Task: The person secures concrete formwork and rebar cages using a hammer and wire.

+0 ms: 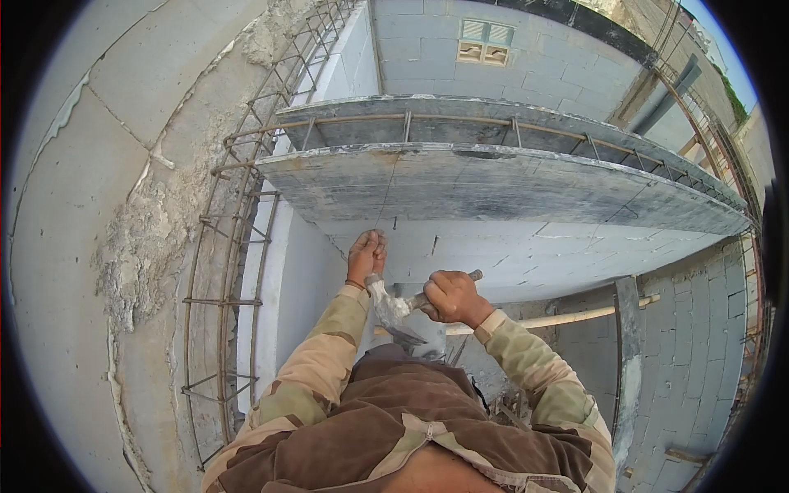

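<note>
The left hand is closed, its fingertips pinched against the white block wall just below the formwork board, on something too small to make out; the right hand grips the handle of a hammer, whose mortar-caked head sits just below the left wrist; the hammer is well below the board, close to the person's chest; a rebar cage runs down the wall left of the board.
</note>
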The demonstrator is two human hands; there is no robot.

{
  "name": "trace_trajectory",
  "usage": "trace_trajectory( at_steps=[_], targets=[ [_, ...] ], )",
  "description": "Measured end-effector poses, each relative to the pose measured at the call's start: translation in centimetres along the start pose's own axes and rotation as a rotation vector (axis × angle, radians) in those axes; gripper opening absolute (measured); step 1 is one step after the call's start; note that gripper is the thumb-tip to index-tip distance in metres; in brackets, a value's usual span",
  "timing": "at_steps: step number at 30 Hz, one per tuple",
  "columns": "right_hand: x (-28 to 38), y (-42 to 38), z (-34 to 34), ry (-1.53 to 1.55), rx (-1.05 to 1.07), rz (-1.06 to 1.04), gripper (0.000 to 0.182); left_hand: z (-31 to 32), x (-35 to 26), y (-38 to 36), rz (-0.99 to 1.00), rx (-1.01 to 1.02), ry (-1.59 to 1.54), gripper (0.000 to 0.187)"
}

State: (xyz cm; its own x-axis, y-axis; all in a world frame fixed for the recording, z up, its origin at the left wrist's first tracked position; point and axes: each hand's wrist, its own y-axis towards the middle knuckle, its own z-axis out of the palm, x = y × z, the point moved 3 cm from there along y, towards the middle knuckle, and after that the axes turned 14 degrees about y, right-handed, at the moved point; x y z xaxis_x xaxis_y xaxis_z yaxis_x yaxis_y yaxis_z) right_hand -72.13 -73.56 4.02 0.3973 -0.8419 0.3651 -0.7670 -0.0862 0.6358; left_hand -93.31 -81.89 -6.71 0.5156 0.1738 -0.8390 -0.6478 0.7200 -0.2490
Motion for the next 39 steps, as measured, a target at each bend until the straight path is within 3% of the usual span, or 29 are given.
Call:
trace_trajectory(
  at_steps=[3,4,7,8,9,11,13,15,16,17,19,23,25,27,29,30,31,32,33,35,37,38,39],
  targets=[
    [-3.6,-1.4,1.0,-0.063,-0.013,0.156,0.033,-0.6,0.9,0.5,0.028,0.06,-0.042,0.02],
    [-5.4,-0.7,1.8,-0.019,-0.039,0.516,0.032,-0.4,0.8,0.5,0.021,0.043,-0.069,0.018],
    [-3.7,-0.7,1.6,0.126,-0.17,0.498,0.03,-0.1,0.3,0.8,0.017,-0.008,-0.085,0.017],
    [-2.3,-0.5,1.1,0.127,-0.145,0.324,0.029,-0.4,0.6,0.5,-0.007,-0.052,-0.07,0.017],
    [-2.5,-0.6,0.6,0.127,-0.144,0.328,0.029,-0.5,0.6,0.6,-0.01,-0.053,-0.071,0.017],
    [-1.9,-0.8,-0.3,-0.006,-0.02,-0.176,0.029,-0.5,0.6,0.6,0.029,0.015,-0.063,0.017],
    [-3.5,-1.4,1.3,0.001,0.008,-0.077,0.028,-0.3,1.1,0.6,0.028,-0.008,-0.046,0.017],
    [-5.5,-1.7,2.6,-0.072,0.067,0.476,0.029,-0.1,0.8,1.2,0.05,-0.021,-0.038,0.017],
    [-4.6,-1.7,2.6,-0.026,0.077,0.499,0.03,-0.6,1.1,1.4,0.037,-0.019,-0.001,0.017],
    [-3.3,-1.6,2.4,0.01,0.064,0.432,0.03,-0.8,1.1,1.0,0.009,-0.024,0.039,0.017],
    [-1.5,-1.1,1.1,0.041,0.019,0.067,0.029,-0.9,1.0,1.2,0.011,-0.096,0.14,0.017],
    [-4.1,-1.7,2.1,-0.017,0.007,0.137,0.031,-0.3,1.3,0.7,0.01,0.001,-0.049,0.018],
    [-5.4,-0.8,2.7,-0.046,-0.041,0.501,0.029,0.6,0.2,1.2,0.021,0.004,-0.06,0.019],
    [-3.1,0.0,1.5,0.0,-0.024,0.468,0.027,0.6,-0.3,0.4,0.0,-0.113,0.056,0.019],
    [-0.7,1.1,0.0,0.05,-0.024,-0.108,0.025,-1.2,1.5,1.9,0.033,-0.009,-0.069,0.018],
    [-1.9,0.0,0.4,0.032,0.01,-0.197,0.027,-1.0,1.4,2.0,0.041,-0.015,-0.077,0.018],
    [-2.9,-0.3,1.4,0.037,0.01,-0.191,0.027,-0.7,1.0,1.6,0.047,-0.018,-0.081,0.018],
    [-4.9,-0.2,2.3,0.003,0.004,0.163,0.027,0.3,-0.1,0.6,0.006,-0.136,0.003,0.018],
    [-6.6,-0.6,2.7,-0.035,-0.003,0.512,0.027,0.5,-0.3,0.6,0.012,-0.13,0.001,0.018],
    [-5.6,0.0,2.8,-0.046,0.009,0.498,0.028,0.0,0.0,1.0,0.005,-0.159,-0.052,0.017],
    [-2.7,0.3,2.5,0.054,0.002,0.334,0.03,-1.0,0.3,1.1,0.036,-0.107,-0.067,0.017],
    [-1.8,0.8,1.7,0.048,0.001,0.124,0.031,-1.2,0.4,1.4,0.075,-0.049,-0.085,0.016],
    [-2.4,0.8,1.3,0.05,0.004,0.126,0.031,-1.4,0.8,1.5,0.072,-0.051,-0.087,0.016]
  ],
)
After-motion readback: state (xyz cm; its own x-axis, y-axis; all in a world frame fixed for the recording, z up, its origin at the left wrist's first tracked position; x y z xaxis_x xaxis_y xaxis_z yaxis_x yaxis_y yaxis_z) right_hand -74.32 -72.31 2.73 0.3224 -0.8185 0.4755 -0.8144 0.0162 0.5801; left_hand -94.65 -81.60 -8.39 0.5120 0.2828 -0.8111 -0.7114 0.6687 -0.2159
